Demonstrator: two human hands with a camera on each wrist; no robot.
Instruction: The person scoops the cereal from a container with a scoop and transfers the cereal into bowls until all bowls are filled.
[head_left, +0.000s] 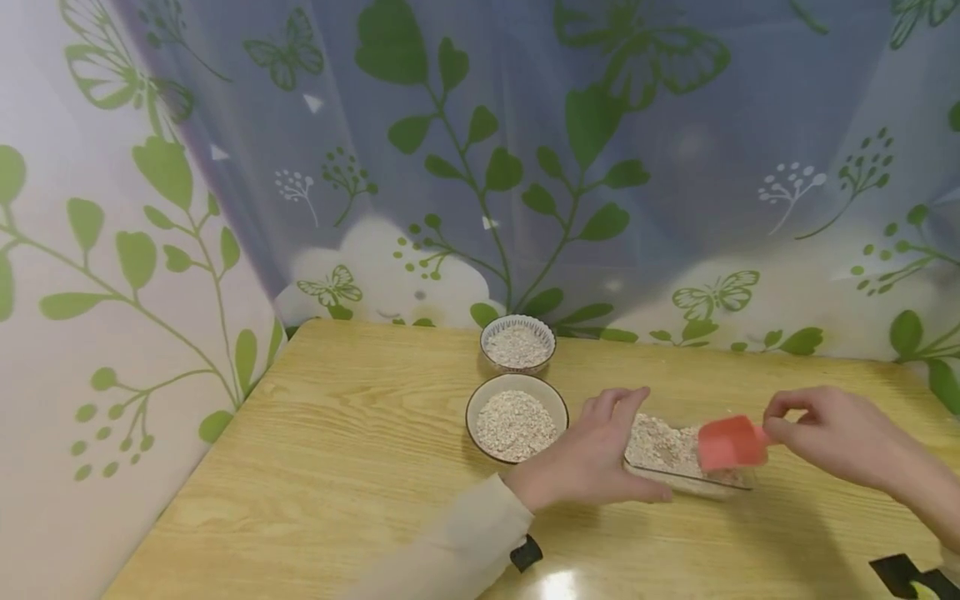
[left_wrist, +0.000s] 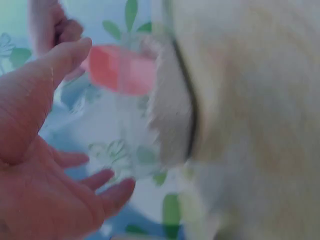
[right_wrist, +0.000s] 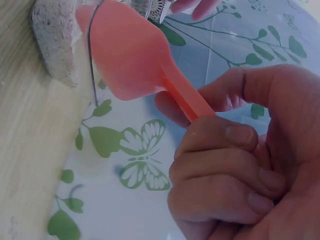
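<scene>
A clear rectangular container (head_left: 686, 482) with oat flakes (head_left: 660, 442) in it stands on the table at the right. My right hand (head_left: 840, 433) grips the handle of a red scoop (head_left: 731, 443), fingers curled round it in the right wrist view. The scoop's blade is at the right part of the container, over the flakes. My left hand (head_left: 585, 458) is at the container's left end with thumb and fingers spread apart. In the left wrist view, the left palm (left_wrist: 50, 190) faces the container, and nothing is gripped in it.
Left of the container, a dark-rimmed bowl (head_left: 471, 425) of oat flakes stands beside my left wrist. Behind it is a smaller patterned bowl (head_left: 551, 354) with pale flakes. A printed cloth (head_left: 465, 167) hangs along the far edge of the wooden table (head_left: 337, 467).
</scene>
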